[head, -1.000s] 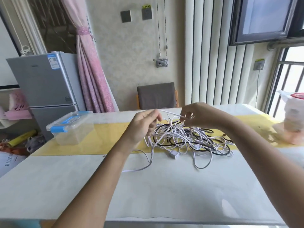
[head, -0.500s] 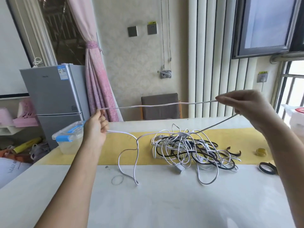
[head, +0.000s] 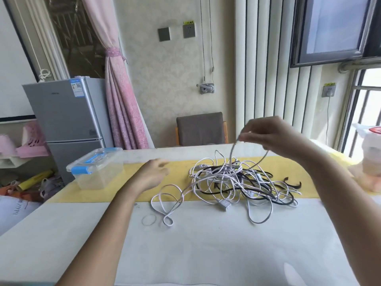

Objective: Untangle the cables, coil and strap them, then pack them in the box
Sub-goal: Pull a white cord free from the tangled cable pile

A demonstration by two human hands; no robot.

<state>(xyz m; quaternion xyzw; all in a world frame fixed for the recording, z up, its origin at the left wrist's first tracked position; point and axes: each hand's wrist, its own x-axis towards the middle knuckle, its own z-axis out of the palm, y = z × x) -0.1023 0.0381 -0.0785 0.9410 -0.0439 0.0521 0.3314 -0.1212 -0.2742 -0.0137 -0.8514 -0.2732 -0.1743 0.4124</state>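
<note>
A tangle of white and black cables (head: 237, 180) lies on the yellow strip in the middle of the table (head: 185, 254). My right hand (head: 268, 135) hovers above the tangle and pinches a loop of white cable that hangs down into the pile. My left hand (head: 152, 174) floats over the table left of the tangle, blurred, fingers loose and holding nothing. A free white cable end (head: 167, 203) curls on the table below it. The clear plastic box (head: 97, 170) with a blue-latched lid stands closed at the table's left.
A rubber band (head: 148, 219) lies near the free cable end. A black strap (head: 292, 183) sits right of the tangle. A chair (head: 200, 129) stands behind the table, a grey fridge (head: 64, 116) at left, a bagged object (head: 369, 157) at right.
My left hand let go of the white cable it held stretched and dropped toward the table. My right hand moved left and down over the tangle, still pinching the cable, which now hangs slack.
</note>
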